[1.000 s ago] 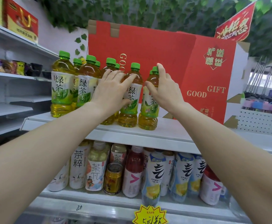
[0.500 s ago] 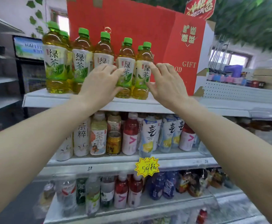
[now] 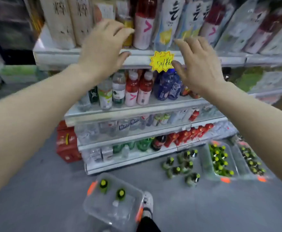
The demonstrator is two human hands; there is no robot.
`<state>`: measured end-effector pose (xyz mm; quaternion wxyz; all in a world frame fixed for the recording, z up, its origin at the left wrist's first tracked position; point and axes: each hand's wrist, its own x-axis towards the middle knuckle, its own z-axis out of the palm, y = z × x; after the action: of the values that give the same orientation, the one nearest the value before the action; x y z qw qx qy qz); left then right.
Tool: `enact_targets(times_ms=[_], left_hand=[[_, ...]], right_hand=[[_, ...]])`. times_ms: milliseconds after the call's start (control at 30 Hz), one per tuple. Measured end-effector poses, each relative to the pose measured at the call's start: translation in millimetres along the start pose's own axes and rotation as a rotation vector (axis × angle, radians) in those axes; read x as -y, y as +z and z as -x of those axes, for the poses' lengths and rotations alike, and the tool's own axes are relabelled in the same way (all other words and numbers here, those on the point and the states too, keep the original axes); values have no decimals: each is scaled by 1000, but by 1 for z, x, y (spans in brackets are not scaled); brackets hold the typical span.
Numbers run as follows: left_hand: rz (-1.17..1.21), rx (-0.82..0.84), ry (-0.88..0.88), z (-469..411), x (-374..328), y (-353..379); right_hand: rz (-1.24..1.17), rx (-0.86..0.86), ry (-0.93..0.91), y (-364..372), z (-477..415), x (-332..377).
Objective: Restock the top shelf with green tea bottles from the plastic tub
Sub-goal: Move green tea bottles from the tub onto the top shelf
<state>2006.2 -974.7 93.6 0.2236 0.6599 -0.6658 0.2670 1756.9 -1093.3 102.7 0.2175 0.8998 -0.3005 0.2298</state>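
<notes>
My view points down the shelving to the floor, and the top shelf is out of frame. A clear plastic tub [image 3: 128, 213] with orange latches sits on the grey floor by my shoe, holding two green-capped tea bottles [image 3: 103, 184] upright. My left hand [image 3: 103, 47] and my right hand [image 3: 197, 66] hover empty in front of the drink shelves, fingers spread and relaxed. Neither hand touches a bottle.
Loose green-capped bottles [image 3: 181, 166] stand on the floor at the right, beside two more tubs [image 3: 220, 160] full of them. Shelves of mixed drinks [image 3: 136, 91] face me with a yellow price tag [image 3: 162, 61]. Red cartons [image 3: 66, 143] sit at the lower left.
Both hands have let go of the tea bottles on the top shelf and come down and back. My head has tilted down, so the floor and the tub now show.
</notes>
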Motion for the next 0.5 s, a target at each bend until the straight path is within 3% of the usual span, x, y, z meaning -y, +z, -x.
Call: enact_targets(times_ms=[267,500], left_hand=[[259,337,-157,140,-22,129],[417,644,-521,301,-49,245]], right_hand=[[-229,281,-9,133,140,62],[-475,635,-21,267,252,130]])
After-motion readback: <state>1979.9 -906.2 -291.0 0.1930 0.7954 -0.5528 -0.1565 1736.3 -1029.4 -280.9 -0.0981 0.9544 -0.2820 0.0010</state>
